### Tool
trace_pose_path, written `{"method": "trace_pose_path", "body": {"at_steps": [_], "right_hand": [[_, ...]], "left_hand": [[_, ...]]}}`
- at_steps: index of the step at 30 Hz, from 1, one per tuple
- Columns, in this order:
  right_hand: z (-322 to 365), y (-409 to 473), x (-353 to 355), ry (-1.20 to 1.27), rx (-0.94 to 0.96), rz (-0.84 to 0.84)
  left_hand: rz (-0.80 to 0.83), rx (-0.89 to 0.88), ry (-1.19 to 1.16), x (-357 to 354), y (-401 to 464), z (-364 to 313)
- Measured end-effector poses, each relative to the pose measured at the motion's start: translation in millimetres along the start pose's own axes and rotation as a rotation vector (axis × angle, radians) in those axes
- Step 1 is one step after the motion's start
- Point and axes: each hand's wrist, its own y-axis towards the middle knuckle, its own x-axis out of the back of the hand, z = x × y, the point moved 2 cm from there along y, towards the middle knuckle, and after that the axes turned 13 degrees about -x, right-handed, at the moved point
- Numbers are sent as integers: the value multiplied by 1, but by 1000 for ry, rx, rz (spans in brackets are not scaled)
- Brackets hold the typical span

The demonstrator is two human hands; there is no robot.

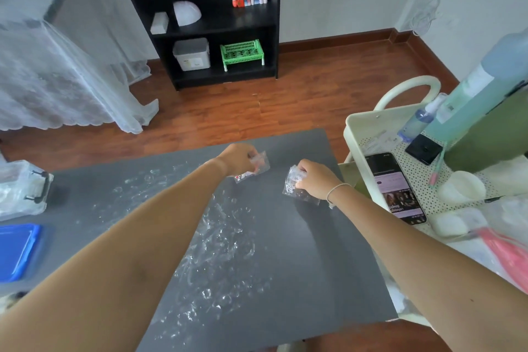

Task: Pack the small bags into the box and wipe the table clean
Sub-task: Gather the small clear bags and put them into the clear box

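Smeared grey table (271, 266) lies nearest; left hand (237, 158) and right hand (315, 178) each pinch a small bag (258, 164), clear box (21, 190) far left, nearer the left arm.

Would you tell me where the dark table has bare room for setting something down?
Bare: the near-right stretch of the table, between the white smears and the cart. Crowded: the far edge, where both hands grip small bags, and the left edge with the clear box and blue lid.

Your left hand (238, 158) grips a small clear bag (257, 164) over the grey tabletop (285, 251); your right hand (317, 180) pinches another bag (295, 184) (white smears lie nearer you).
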Motion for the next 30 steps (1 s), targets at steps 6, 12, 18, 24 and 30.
{"method": "trace_pose_path", "body": {"at_steps": [6, 12, 18, 24, 30], "right_hand": [[47, -19, 5, 32, 83, 51], [130, -39, -7, 70, 193, 114], [226, -60, -43, 17, 293, 125], [325, -75, -96, -45, 335, 129], [403, -78, -138, -20, 345, 123]], "left_hand": [[-71, 57, 22, 39, -56, 11], [-196, 98, 23, 98, -138, 50], [-318, 164, 68, 155, -215, 120], [-365, 183, 88, 208, -275, 203], [-353, 191, 100, 247, -299, 277]]}}
